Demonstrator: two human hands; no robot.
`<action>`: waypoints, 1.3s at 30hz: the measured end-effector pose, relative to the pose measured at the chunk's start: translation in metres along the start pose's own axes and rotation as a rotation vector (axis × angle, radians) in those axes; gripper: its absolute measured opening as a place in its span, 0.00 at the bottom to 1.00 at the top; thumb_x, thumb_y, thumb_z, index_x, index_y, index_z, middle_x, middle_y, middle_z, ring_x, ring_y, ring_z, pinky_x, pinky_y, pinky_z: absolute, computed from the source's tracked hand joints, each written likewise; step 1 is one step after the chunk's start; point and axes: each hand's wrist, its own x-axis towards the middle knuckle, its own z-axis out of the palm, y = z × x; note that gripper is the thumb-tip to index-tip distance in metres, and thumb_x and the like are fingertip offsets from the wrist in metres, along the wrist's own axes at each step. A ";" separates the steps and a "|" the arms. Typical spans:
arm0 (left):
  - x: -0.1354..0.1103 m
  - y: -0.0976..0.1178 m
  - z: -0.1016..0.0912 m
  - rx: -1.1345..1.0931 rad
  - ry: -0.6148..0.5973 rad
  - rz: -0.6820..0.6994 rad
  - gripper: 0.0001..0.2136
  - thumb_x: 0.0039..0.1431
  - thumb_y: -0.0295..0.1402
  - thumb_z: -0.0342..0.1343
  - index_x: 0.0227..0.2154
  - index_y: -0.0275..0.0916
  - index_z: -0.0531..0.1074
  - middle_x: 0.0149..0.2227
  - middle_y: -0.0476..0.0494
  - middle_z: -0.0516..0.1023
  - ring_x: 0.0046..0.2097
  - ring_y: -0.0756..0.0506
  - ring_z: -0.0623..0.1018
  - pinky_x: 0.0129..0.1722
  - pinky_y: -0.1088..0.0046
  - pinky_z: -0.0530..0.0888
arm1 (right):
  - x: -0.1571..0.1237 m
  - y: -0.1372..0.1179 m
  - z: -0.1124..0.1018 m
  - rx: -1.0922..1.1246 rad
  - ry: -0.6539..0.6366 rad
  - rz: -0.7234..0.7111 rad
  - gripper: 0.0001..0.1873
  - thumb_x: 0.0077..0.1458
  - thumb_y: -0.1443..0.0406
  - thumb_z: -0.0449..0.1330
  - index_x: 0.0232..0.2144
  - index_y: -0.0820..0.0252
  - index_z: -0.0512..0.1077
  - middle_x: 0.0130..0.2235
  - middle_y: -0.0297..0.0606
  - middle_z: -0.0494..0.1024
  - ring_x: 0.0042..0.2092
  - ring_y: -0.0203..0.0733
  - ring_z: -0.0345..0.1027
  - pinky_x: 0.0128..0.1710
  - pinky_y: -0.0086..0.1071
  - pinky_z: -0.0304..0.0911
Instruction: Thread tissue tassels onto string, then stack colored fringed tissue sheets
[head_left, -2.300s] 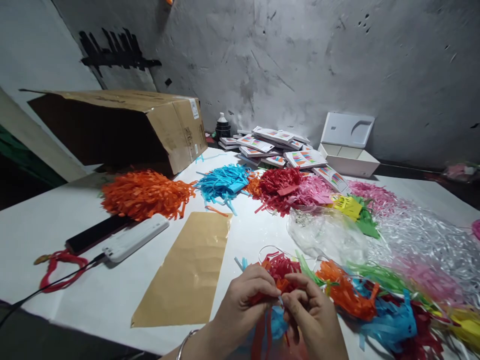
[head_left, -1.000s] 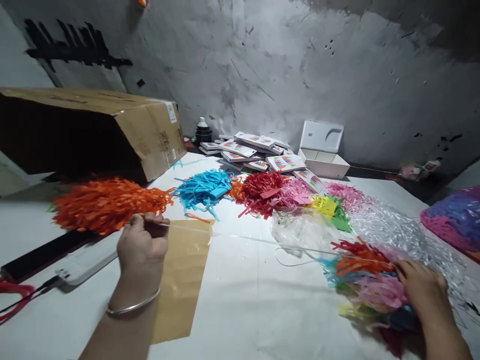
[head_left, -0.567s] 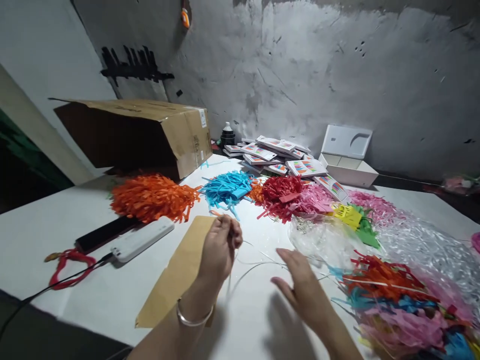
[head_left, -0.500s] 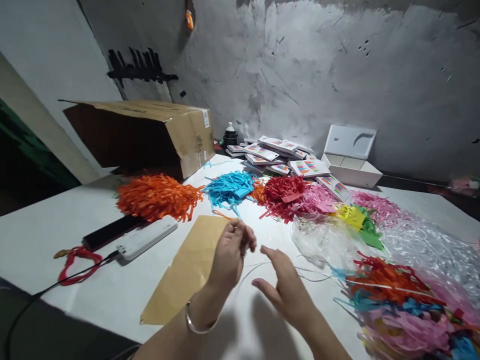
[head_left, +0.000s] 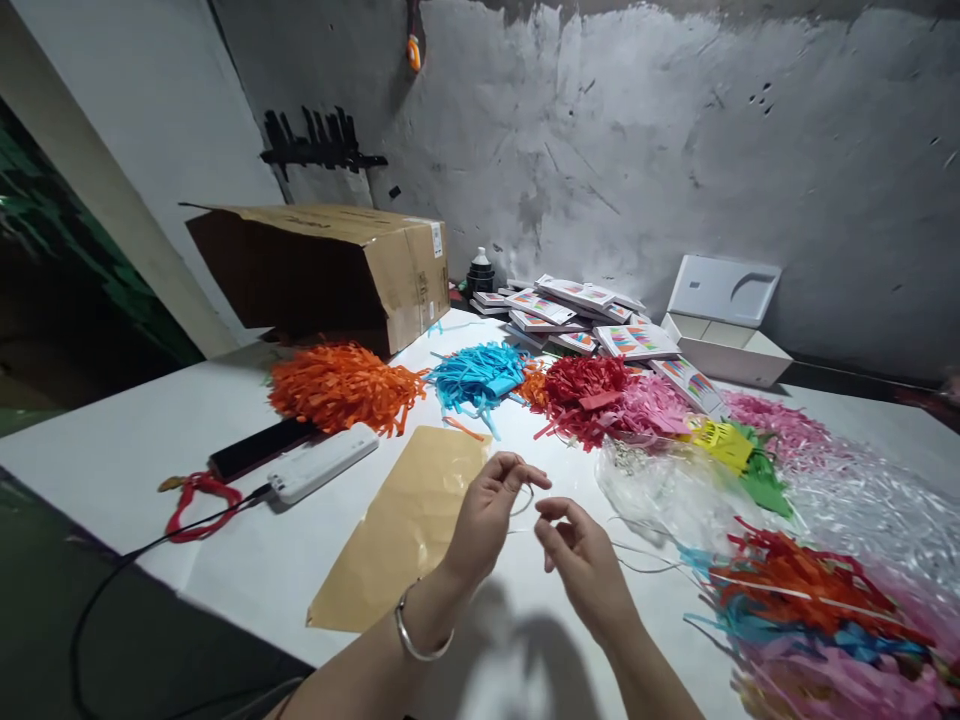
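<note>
My left hand [head_left: 480,515], with a silver bangle on its wrist, pinches a thin pale string [head_left: 529,500] between thumb and fingers; a small loop of it hangs below the fingertips. Close by on the right, my right hand [head_left: 589,565] has its fingers curled in, the thumb near the index finger. Whatever lies between those fingertips is too small to make out. More of the string runs behind the right hand and over the white table. A brown paper sheet [head_left: 405,510] lies flat to the left of my hands.
Orange [head_left: 349,390], blue [head_left: 480,375] and red [head_left: 585,390] paper-strip bundles line the table's middle. Behind are a cardboard box [head_left: 412,280], stacked printed packs [head_left: 637,340] and an open white box [head_left: 727,345]. A corded white device [head_left: 326,465] is left; clear plastic [head_left: 667,490] and colourful strips [head_left: 817,590] are right.
My right hand's outstretched fingers have curled in, and its fingertips are now beside the left hand's. A string loop now shows under my left fingers. The whole view has shifted slightly left.
</note>
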 end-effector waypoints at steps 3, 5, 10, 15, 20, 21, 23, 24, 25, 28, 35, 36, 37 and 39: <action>-0.002 -0.004 0.004 0.030 -0.039 -0.018 0.16 0.58 0.46 0.65 0.30 0.38 0.72 0.28 0.43 0.80 0.35 0.44 0.78 0.40 0.66 0.76 | 0.002 -0.004 0.006 0.045 0.018 -0.043 0.18 0.60 0.52 0.62 0.27 0.59 0.75 0.29 0.33 0.74 0.30 0.36 0.65 0.31 0.29 0.61; 0.010 -0.004 -0.008 0.051 0.037 0.008 0.17 0.59 0.48 0.62 0.30 0.39 0.70 0.26 0.48 0.76 0.30 0.48 0.76 0.37 0.69 0.75 | 0.000 -0.007 -0.007 0.115 0.068 -0.081 0.21 0.62 0.51 0.60 0.23 0.58 0.72 0.30 0.35 0.74 0.36 0.40 0.69 0.39 0.32 0.64; 0.075 0.004 -0.076 0.220 0.289 0.026 0.13 0.68 0.43 0.54 0.39 0.37 0.71 0.33 0.48 0.75 0.33 0.49 0.76 0.38 0.68 0.77 | -0.018 -0.007 -0.097 0.332 0.311 -0.154 0.23 0.59 0.50 0.62 0.21 0.56 0.62 0.22 0.26 0.65 0.25 0.33 0.63 0.32 0.31 0.66; 0.116 0.007 -0.121 0.529 0.292 -0.087 0.15 0.67 0.37 0.57 0.53 0.37 0.71 0.52 0.39 0.75 0.48 0.41 0.79 0.46 0.58 0.79 | -0.054 0.000 -0.177 0.514 0.748 -0.127 0.24 0.57 0.57 0.65 0.19 0.56 0.57 0.17 0.21 0.51 0.15 0.28 0.38 0.13 0.25 0.44; 0.106 0.005 -0.104 0.799 0.117 -0.046 0.17 0.66 0.37 0.59 0.55 0.38 0.71 0.59 0.35 0.71 0.56 0.37 0.74 0.53 0.51 0.74 | -0.074 0.010 -0.172 0.067 0.639 -0.096 0.23 0.56 0.47 0.61 0.19 0.52 0.61 0.16 0.24 0.55 0.15 0.33 0.45 0.13 0.29 0.45; 0.097 0.004 -0.091 0.825 0.042 -0.015 0.20 0.64 0.37 0.61 0.56 0.39 0.70 0.62 0.33 0.68 0.57 0.35 0.73 0.55 0.51 0.73 | -0.074 0.010 -0.160 -0.011 0.585 -0.077 0.23 0.55 0.46 0.61 0.20 0.52 0.63 0.16 0.25 0.57 0.16 0.34 0.48 0.14 0.29 0.47; 0.068 -0.001 -0.056 0.838 -0.181 0.044 0.29 0.57 0.39 0.66 0.60 0.41 0.68 0.65 0.30 0.64 0.55 0.35 0.75 0.53 0.53 0.74 | -0.072 0.008 -0.131 -0.151 0.444 -0.050 0.21 0.56 0.48 0.62 0.21 0.54 0.67 0.18 0.28 0.63 0.19 0.35 0.56 0.19 0.30 0.51; 0.049 -0.004 -0.037 0.822 -0.332 0.064 0.34 0.53 0.40 0.69 0.62 0.45 0.66 0.65 0.34 0.65 0.50 0.38 0.78 0.50 0.57 0.76 | -0.070 0.005 -0.115 -0.294 0.266 -0.022 0.22 0.58 0.49 0.59 0.20 0.56 0.68 0.19 0.30 0.66 0.22 0.37 0.60 0.22 0.30 0.54; 0.030 -0.007 -0.017 0.795 -0.490 0.073 0.39 0.48 0.42 0.72 0.63 0.49 0.65 0.63 0.38 0.69 0.43 0.43 0.80 0.43 0.63 0.79 | -0.069 0.002 -0.101 -0.436 0.099 -0.006 0.22 0.62 0.51 0.54 0.21 0.57 0.68 0.21 0.32 0.69 0.25 0.38 0.63 0.25 0.30 0.55; -0.021 -0.015 0.027 0.626 -1.063 0.146 0.38 0.56 0.43 0.67 0.67 0.46 0.58 0.53 0.36 0.77 0.37 0.46 0.80 0.37 0.71 0.77 | -0.072 -0.009 -0.073 -0.521 -0.039 0.015 0.20 0.64 0.57 0.52 0.22 0.58 0.69 0.22 0.32 0.72 0.26 0.36 0.65 0.27 0.28 0.53; 0.008 -0.001 -0.023 0.762 -0.950 0.122 0.14 0.65 0.43 0.54 0.36 0.41 0.81 0.35 0.41 0.84 0.37 0.42 0.80 0.38 0.73 0.72 | -0.128 -0.014 -0.130 -0.631 0.146 0.038 0.14 0.63 0.60 0.56 0.27 0.58 0.73 0.27 0.33 0.76 0.31 0.39 0.69 0.33 0.29 0.56; 0.023 0.006 -0.042 0.825 -0.873 0.057 0.14 0.62 0.46 0.57 0.33 0.42 0.81 0.34 0.44 0.84 0.37 0.42 0.79 0.38 0.73 0.72 | -0.140 -0.013 -0.142 -0.645 0.194 0.034 0.14 0.64 0.60 0.55 0.28 0.58 0.73 0.29 0.34 0.77 0.33 0.40 0.70 0.34 0.30 0.57; 0.038 0.014 -0.060 0.917 -0.772 -0.001 0.14 0.59 0.48 0.58 0.32 0.44 0.82 0.34 0.48 0.85 0.37 0.42 0.79 0.39 0.73 0.72 | -0.151 -0.012 -0.151 -0.658 0.244 0.028 0.15 0.65 0.60 0.54 0.29 0.58 0.74 0.31 0.36 0.77 0.35 0.41 0.70 0.36 0.31 0.58; 0.063 0.032 -0.082 1.148 -0.560 -0.030 0.17 0.54 0.53 0.58 0.27 0.46 0.81 0.29 0.52 0.84 0.35 0.42 0.78 0.38 0.71 0.71 | -0.170 -0.010 -0.158 -0.678 0.332 0.012 0.16 0.67 0.59 0.52 0.32 0.59 0.74 0.33 0.39 0.78 0.37 0.43 0.70 0.38 0.32 0.60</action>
